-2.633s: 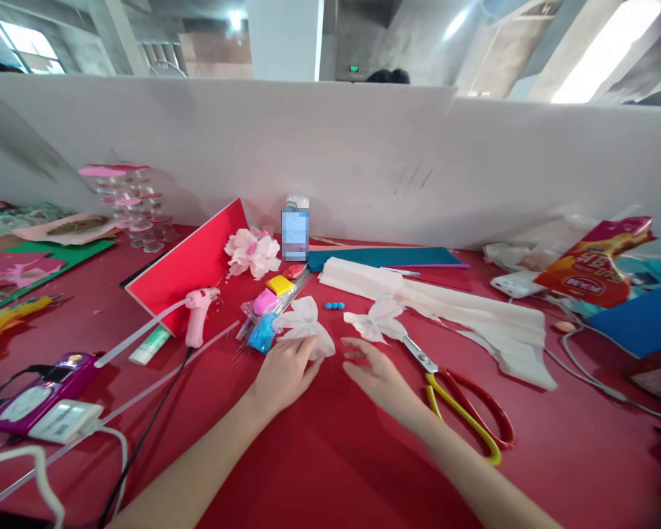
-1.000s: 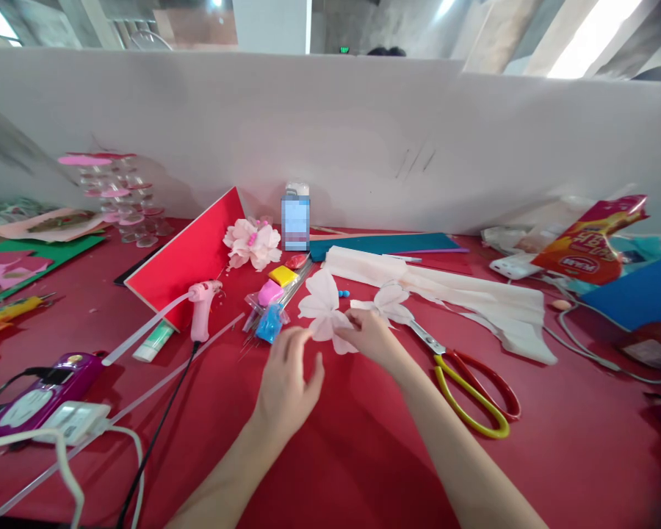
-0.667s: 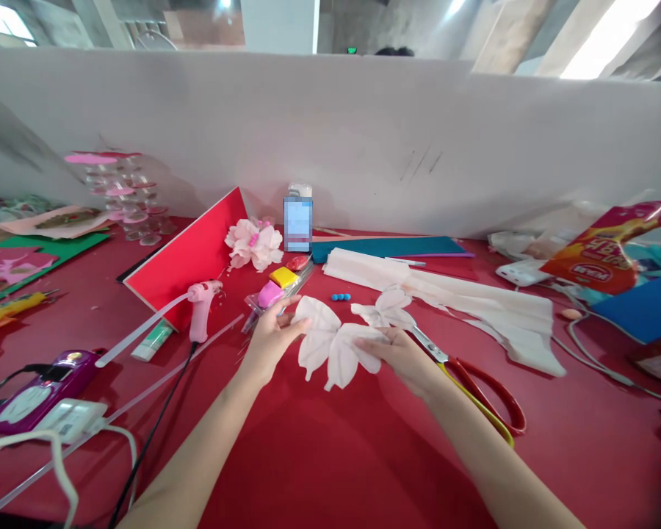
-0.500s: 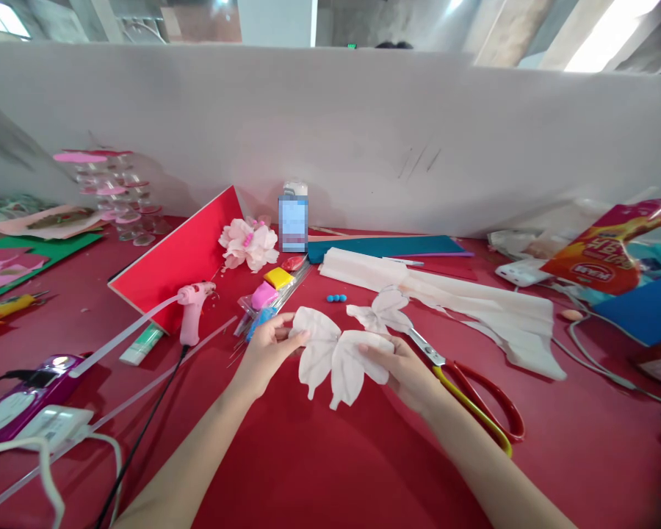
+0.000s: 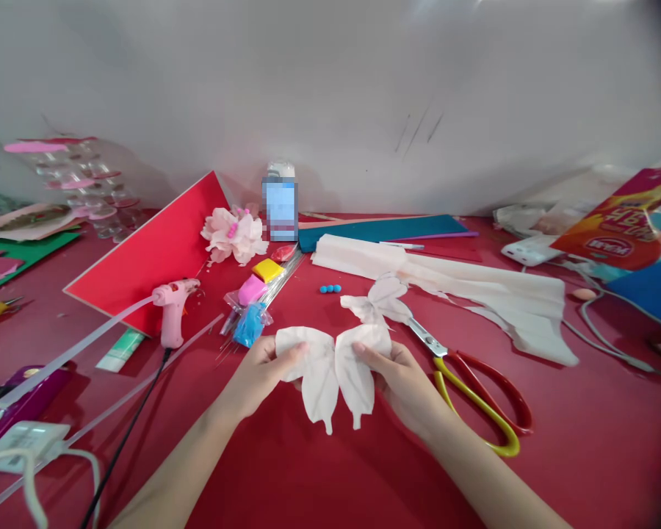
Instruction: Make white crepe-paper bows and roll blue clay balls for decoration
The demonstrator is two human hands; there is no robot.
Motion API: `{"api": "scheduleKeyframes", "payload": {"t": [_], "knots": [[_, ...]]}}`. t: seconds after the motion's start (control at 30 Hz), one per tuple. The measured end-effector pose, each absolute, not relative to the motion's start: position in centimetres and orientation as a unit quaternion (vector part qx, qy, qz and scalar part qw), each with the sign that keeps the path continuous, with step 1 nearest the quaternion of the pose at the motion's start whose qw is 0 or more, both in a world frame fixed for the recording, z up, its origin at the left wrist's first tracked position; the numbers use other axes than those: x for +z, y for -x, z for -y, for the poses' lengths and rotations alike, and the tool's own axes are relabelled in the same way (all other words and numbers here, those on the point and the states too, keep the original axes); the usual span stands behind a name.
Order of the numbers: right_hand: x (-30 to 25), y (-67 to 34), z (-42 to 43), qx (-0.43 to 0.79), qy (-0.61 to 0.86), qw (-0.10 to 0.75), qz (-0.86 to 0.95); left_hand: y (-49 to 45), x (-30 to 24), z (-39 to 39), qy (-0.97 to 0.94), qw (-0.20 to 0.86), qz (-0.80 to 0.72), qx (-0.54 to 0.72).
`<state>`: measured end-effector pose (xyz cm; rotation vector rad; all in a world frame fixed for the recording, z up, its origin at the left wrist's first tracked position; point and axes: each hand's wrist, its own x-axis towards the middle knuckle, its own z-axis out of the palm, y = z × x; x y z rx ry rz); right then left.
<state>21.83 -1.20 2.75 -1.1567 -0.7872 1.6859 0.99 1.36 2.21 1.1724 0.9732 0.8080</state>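
A white paper cutout shaped like butterfly wings or petals (image 5: 320, 382) is held up over the red table. My left hand (image 5: 264, 371) pinches its left part between thumb and fingers. On the other side, my right hand (image 5: 399, 371) grips its right part, thumb on top. The narrow tips of the cutout point toward me. Just beyond my right hand lie more white petal-shaped paper pieces (image 5: 388, 295), partly over the blades of scissors (image 5: 432, 344) with red and yellow handles. Three small blue balls (image 5: 330, 289) sit in a row behind the cutout.
A pink glue gun (image 5: 172, 312) with a long glue stick and cord lies at left by a red board (image 5: 143, 257). Packs of clay (image 5: 252, 290), a pale pink paper flower (image 5: 234, 234) and a phone (image 5: 280, 209) stand behind. White paper strips (image 5: 474, 294) lie at right.
The cutout has come nearer to me and its two halves now stand more upright, side by side. Both hands still hold it. The camera view has tilted down and shifted slightly.
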Motion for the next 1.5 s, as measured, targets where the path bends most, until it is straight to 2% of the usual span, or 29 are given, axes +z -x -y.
{"api": "scheduleKeyframes", "payload": {"t": [0.5,0.87,1.07,1.5], "knots": [[3.1,-22.0,1.3,0.681,0.457,0.434,0.372,0.1,2.4,-1.2,-0.522,0.683,-0.397,0.322],[2.2,-21.4,1.3,0.677,0.457,0.474,0.330,-0.5,2.6,-1.4,-0.535,0.656,-0.411,0.339],[2.1,-21.0,1.6,0.688,0.469,0.444,0.331,-0.7,2.5,-1.6,-0.533,0.639,-0.433,0.346],[2.2,-21.6,1.2,0.686,0.475,0.406,0.374,-0.1,2.7,-1.7,-0.538,0.674,-0.420,0.282]]}}
